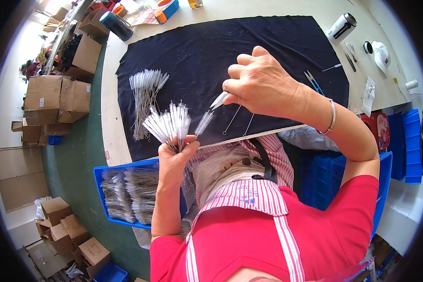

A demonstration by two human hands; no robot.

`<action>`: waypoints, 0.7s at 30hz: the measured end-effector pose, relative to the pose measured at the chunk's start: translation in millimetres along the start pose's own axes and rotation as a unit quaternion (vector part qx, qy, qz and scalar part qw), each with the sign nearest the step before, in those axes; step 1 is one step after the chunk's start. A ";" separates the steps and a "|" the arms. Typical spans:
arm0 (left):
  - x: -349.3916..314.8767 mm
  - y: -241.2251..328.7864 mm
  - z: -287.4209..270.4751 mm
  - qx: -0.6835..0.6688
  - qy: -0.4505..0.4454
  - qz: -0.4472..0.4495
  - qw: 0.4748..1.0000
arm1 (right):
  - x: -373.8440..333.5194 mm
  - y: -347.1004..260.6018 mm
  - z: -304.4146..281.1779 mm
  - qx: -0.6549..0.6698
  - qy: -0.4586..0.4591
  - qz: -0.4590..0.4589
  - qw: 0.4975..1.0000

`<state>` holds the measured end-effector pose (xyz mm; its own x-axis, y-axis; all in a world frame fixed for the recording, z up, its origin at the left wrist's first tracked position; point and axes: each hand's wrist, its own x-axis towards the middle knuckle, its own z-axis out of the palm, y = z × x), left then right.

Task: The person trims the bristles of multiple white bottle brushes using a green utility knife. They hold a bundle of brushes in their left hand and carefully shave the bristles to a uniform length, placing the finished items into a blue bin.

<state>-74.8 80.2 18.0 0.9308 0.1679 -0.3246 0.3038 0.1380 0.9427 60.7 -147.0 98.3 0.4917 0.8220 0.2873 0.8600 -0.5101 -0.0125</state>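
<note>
My left hand (175, 159) is closed round the wire stems of a bundle of white-bristled tube brushes (170, 123), their heads fanned out above it. One brush (203, 123) leans apart from the others to the right, its tip upward. In my right hand (256, 82), closed, are small snips (219, 100) with pale metal blades; their points meet the tip of that single brush. The snips' handles are hidden in my fingers. To the left, a pile of similar brushes (147, 96) lies on the dark cloth (221, 51).
A blue crate (97, 185) full of brushes stands below the table's left edge. Blue-handled snips (313, 82), a loose brush (331, 68) and two wire stems (231, 121) lie on the cloth. A dark cup (116, 26) and a white bottle (342, 28) stand behind.
</note>
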 end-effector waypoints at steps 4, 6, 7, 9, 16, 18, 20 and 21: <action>0.9 -1.5 -1.5 0.002 0.000 0.003 1.000 | 1.0 -4.3 -2.4 0.005 0.001 0.001 1.000; 0.5 0.0 -0.7 0.004 -0.002 0.002 1.000 | 1.2 -4.3 -2.1 0.007 0.002 -0.006 1.000; 0.4 0.5 -0.4 0.006 -0.003 0.002 1.000 | 1.2 -3.3 -0.9 0.007 0.007 -0.012 1.000; 0.6 -0.9 -1.1 0.008 -0.004 0.002 1.000 | 1.9 -3.5 -0.9 0.008 0.002 -0.016 1.000; -1.9 -1.0 -2.3 0.014 -0.011 0.002 1.000 | 5.2 -7.1 -6.5 -0.002 -0.029 -0.022 0.999; -2.4 -1.0 -2.6 0.015 -0.015 0.001 1.000 | 4.9 -7.0 -6.0 -0.006 -0.018 -0.033 0.999; -3.0 -1.2 -2.8 0.015 -0.015 -0.002 1.000 | 3.0 -4.6 -2.6 -0.007 0.008 -0.048 0.999; -3.3 -1.5 -2.9 0.014 -0.013 -0.005 1.000 | 2.8 -4.2 -3.0 -0.007 0.014 -0.045 0.999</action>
<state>-78.9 82.3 17.5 0.9327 0.1407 -0.3320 0.3182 0.1119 0.9414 58.0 -143.4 102.0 0.4078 0.8576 0.3135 0.8986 -0.4378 0.0288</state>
